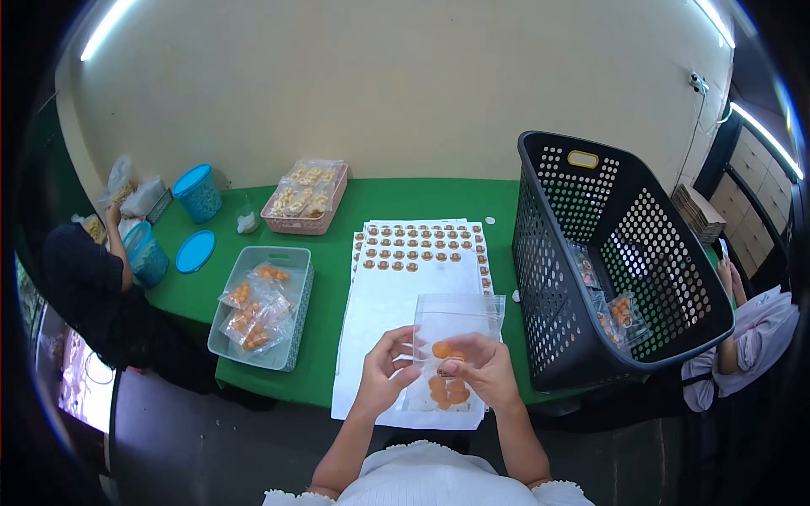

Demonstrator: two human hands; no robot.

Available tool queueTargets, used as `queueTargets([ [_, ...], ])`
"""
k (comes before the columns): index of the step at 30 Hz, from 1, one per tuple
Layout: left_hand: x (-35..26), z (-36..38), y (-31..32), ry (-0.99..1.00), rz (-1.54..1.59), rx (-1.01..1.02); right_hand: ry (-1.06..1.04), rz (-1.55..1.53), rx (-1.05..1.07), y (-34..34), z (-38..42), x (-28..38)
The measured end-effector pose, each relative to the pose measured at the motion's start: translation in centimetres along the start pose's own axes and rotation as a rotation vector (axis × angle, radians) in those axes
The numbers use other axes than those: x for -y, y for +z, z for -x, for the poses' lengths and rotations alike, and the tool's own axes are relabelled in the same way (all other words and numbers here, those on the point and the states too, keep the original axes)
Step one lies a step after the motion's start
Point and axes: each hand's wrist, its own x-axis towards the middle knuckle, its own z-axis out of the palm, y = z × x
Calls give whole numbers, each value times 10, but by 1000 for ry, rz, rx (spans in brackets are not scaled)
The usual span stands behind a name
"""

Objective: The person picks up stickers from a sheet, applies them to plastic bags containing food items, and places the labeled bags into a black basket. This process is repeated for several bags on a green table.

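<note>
A clear zip bag [460,310] with orange round snack pieces stands in front of me over the sheets. My right hand [489,375] grips its right side, the thumb pressed on the front beside a small brown round sticker. At the bag's left edge is my left hand [388,371], its fingers loosely curled and the thumb apart from them. Beneath both hands lie white sticker sheets [405,304], with rows of brown round stickers left on the upper part and bare backing below.
On the left, a pale plastic basket [307,304] holds filled bags; behind it sits a pink basket [291,225] of snacks. A tall black basket [540,278] with several bags stands right. Blue-lidded tubs [198,202] and a person [84,295] are far left; another person [751,337] is right.
</note>
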Motion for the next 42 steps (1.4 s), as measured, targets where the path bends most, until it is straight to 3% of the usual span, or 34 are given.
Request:
queueTargets([
  [2, -2, -6, 12, -55, -179, 12, -12, -39, 68, -5, 2, 4],
  [5, 6, -7, 28, -93, -192, -40, 14, -126, 167, -18, 5, 3],
  [12, 14, -4, 62, -98, -131, -176, 15, 71, 188, -45, 14, 8],
  [21, 26, 8, 82, -31, -255, -202, 50, 54, 296, -72, 20, 2],
  [29, 22, 14, 87, -138, -339, -198, 160, 62, 380, -86, 21, 3],
  [34, 19, 15, 95, -157, -369, -211, 141, 37, 327, -88, 20, 2],
  [37, 34, 18, 90, -82, -210, -234, 88, -33, 249, -91, 16, 0],
  [42, 35, 23, 91, -170, -282, -138, 58, -50, 188, -89, 12, -2],
])
